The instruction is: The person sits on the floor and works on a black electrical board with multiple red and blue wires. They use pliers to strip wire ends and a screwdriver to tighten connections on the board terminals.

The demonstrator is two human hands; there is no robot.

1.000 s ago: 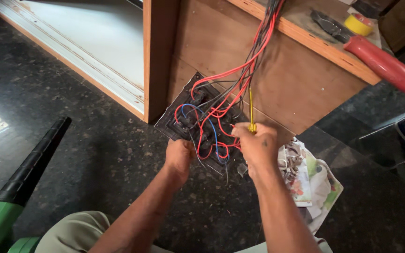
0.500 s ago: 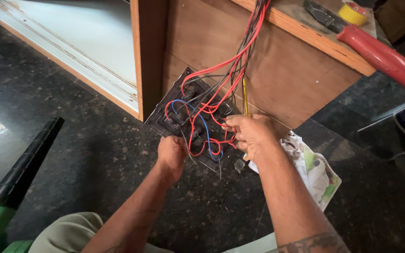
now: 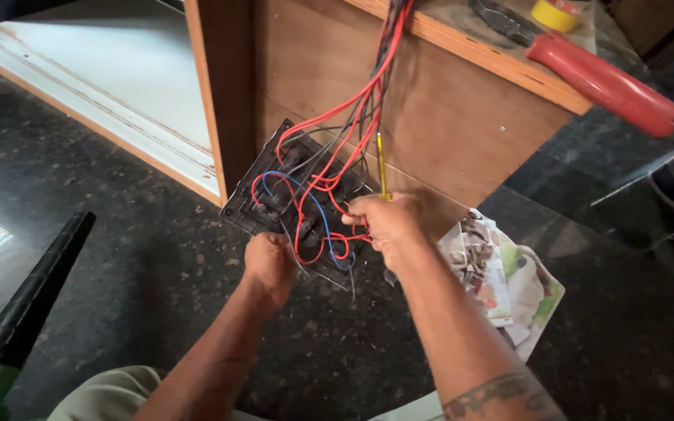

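Hands are staying on the job, barely shifted from half a second ago: left hand (image 3: pixel 269 261) is gripping the lower edge of the black switch panel (image 3: pixel 274 199), right hand (image 3: pixel 388 222) is closed around a yellow screwdriver (image 3: pixel 381 165) poking into the red wires (image 3: pixel 337 156). Beyond them, wooden cabinet (image 3: pixel 462 117); crumpled printed paper (image 3: pixel 509 281) is lying just right of the right hand, black blower nozzle (image 3: pixel 33 292) well left.

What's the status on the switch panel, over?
Left hand gripping panel edge. Right hand holding yellow screwdriver on the terminals. Red wires crowd the work spot.
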